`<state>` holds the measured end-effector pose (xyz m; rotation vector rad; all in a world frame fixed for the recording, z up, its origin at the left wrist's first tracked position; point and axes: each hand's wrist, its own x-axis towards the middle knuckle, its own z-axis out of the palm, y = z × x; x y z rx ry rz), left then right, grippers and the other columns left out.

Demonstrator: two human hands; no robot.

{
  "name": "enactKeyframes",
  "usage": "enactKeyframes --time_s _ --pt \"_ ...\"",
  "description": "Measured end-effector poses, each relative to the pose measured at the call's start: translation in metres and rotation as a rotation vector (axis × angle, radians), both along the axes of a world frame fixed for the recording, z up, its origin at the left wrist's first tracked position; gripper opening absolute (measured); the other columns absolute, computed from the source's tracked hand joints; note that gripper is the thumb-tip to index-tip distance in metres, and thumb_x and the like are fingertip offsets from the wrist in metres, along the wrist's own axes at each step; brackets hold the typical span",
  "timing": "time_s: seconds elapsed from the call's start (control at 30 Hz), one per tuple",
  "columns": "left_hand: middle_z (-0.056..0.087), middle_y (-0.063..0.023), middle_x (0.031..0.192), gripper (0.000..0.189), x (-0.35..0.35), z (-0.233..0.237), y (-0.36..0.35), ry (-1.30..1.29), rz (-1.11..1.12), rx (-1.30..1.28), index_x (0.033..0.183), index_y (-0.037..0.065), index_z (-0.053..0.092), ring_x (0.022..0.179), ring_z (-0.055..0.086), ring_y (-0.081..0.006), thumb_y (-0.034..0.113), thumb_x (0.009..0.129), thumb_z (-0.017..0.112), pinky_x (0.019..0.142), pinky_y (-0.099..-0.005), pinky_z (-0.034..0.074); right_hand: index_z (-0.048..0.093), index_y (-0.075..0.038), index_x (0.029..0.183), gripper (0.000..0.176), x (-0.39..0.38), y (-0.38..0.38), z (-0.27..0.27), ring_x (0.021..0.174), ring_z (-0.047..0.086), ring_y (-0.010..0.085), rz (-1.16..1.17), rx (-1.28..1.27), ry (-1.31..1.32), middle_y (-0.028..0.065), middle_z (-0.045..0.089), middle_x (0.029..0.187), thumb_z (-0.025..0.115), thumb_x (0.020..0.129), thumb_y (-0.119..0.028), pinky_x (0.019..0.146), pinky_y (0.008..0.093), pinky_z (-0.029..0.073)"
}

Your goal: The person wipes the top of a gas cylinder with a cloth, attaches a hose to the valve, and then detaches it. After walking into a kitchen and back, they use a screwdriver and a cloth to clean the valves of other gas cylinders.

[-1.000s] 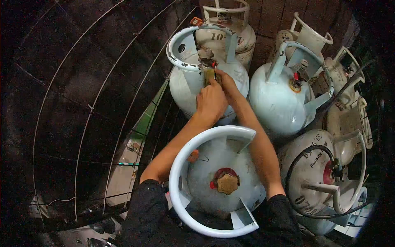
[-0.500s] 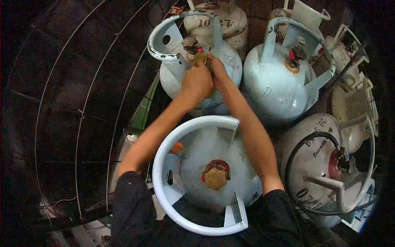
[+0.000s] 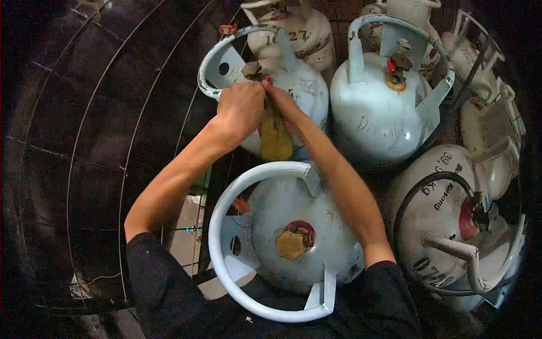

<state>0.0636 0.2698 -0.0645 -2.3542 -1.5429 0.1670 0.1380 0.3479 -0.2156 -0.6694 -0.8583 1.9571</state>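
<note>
Both hands are at the valve [image 3: 252, 70] of the light blue gas cylinder [image 3: 310, 93] at the upper middle. My left hand [image 3: 241, 107] is closed in a fist just below the valve; what it grips is hidden. Close beside it on the right, my right hand [image 3: 280, 101] has its fingers bent near a small red part [image 3: 267, 79], and I cannot make out what they hold. A yellow-green cloth or strap [image 3: 275, 135] hangs below the hands against the cylinder. Nearer to me stands another light blue cylinder [image 3: 271, 212] with a brass-coloured valve knob [image 3: 291, 244].
To the right stand a light blue cylinder [image 3: 375, 118] and a grey-white one [image 3: 435, 217] with a black hose [image 3: 403, 198]. More worn white cylinders [image 3: 293, 34] are at the back. A wire mesh [image 3: 123, 169] curves along the left.
The left hand has moved left and its elbow outward. The right hand has shifted slightly left. The yellow-green piece now hangs in view below the hands. The whole view has shifted slightly.
</note>
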Motion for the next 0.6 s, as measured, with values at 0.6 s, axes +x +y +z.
enactKeyframes --time_s 0.6 --pt "0.065 -0.0164 0.073 0.020 0.005 0.025 0.028 0.350 -0.304 0.045 0.088 0.002 0.063 0.070 0.066 -0.0324 0.013 0.072 0.062 0.059 -0.0414 0.052 0.060 -0.006 0.103 0.042 0.009 -0.014 0.039 0.083 0.061 0.0164 0.015 -0.056 0.452 0.0050 0.064 0.096 0.052 0.090 -0.045 0.072 0.0314 0.051"
